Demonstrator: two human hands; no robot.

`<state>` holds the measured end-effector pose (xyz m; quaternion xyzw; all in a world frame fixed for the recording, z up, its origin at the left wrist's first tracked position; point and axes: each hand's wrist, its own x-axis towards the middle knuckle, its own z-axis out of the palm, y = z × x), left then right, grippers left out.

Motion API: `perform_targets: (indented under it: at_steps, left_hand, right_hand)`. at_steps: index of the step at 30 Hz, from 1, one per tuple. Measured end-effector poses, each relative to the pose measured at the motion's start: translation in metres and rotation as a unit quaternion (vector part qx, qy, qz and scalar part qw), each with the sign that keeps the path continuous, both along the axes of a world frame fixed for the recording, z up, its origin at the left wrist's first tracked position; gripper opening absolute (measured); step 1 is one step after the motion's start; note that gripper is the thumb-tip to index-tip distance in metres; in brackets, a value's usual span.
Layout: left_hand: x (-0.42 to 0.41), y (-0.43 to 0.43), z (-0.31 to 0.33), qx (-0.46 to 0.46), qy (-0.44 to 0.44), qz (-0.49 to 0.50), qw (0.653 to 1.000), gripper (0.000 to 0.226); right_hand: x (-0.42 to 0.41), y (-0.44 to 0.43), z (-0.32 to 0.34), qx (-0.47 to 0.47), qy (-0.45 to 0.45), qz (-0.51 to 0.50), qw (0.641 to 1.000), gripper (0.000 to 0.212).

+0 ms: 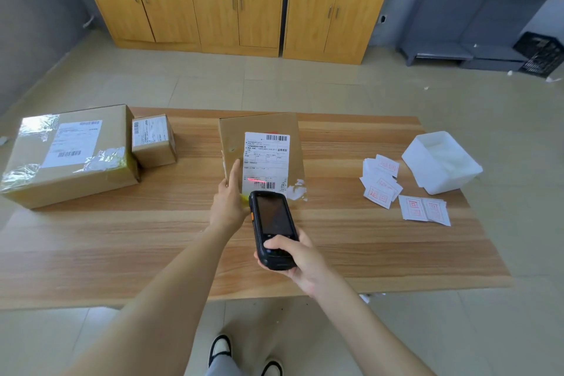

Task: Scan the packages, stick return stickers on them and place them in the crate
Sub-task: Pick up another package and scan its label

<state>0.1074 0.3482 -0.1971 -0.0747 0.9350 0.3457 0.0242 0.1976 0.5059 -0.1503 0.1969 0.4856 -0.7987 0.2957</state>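
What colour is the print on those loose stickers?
Red on white; the stickers show best in the head view.

Flat package (pixel 259 131): brown card, mid-table, white label facing up, red scan line across its lower barcode.
Scanner (pixel 273 229): black handheld, just below the label, pointed at it.
Big box (pixel 70 156), small box (pixel 154 142): labelled, side by side at table left.
Stickers (pixel 381 183): white, red print, loose pile at table right.
Crate (pixel 541 53): black, on floor, far right.
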Motion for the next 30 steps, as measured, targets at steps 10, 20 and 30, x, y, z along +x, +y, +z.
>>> perform_targets:
  at_steps: [10,20,30]
  left_hand:
    - [-0.003,0.004,-0.006,0.014,0.004,0.000,1.000,0.108]
    - [-0.014,0.006,-0.004,0.005,0.004,0.009,1.000,0.117]
    - [-0.016,0.008,-0.006,-0.002,0.001,0.015,1.000,0.115]
  right_hand:
    - [0.008,0.007,-0.011,0.047,0.013,0.009,0.999,0.055]
    - [0.011,0.017,-0.014,0.098,0.016,0.024,0.995,0.057]
    - [0.006,0.020,-0.015,0.099,0.031,0.030,0.994,0.069]
